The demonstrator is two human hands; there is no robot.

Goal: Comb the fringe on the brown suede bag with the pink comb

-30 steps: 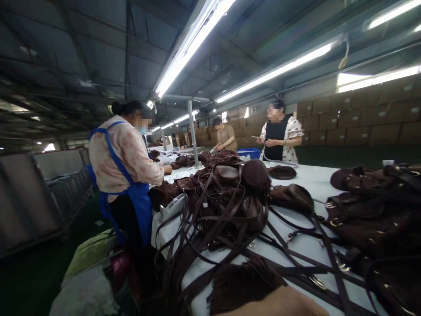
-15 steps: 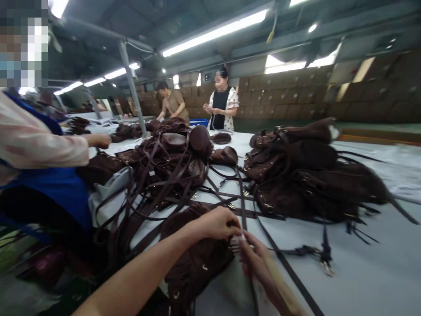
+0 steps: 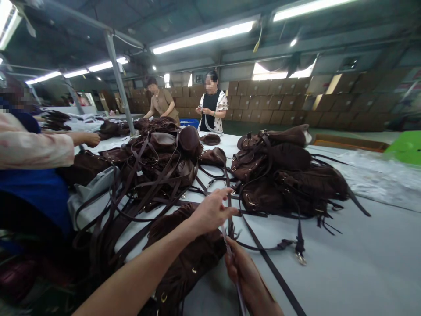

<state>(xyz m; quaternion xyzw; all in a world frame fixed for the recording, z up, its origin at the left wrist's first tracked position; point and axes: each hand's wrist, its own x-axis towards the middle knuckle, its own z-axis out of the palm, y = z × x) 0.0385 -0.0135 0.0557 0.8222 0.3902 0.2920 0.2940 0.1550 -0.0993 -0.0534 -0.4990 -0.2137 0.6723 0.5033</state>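
My left hand reaches over the dark brown bag in front of me. Its thumb and fingers are apart, with nothing visible between them. Lower and to the right, my right hand is closed around a thin white strip, seen nearly edge-on; I cannot tell whether it is paper or plastic. Dark fringe-like ends show just above the right fingers. Past both hands, a narrow brown strap runs away across the table. The bag has gold-coloured rings and lies partly under my left forearm.
Brown bags with tangled straps form a left pile and a right pile on the white table. A strap with a metal clasp lies at right. One co-worker's sleeve is close at left; two people stand across the table.
My left hand has moved up from my right hand, and its fingers have spread. The white piece has turned nearly edge-on. The view has swung slightly right.
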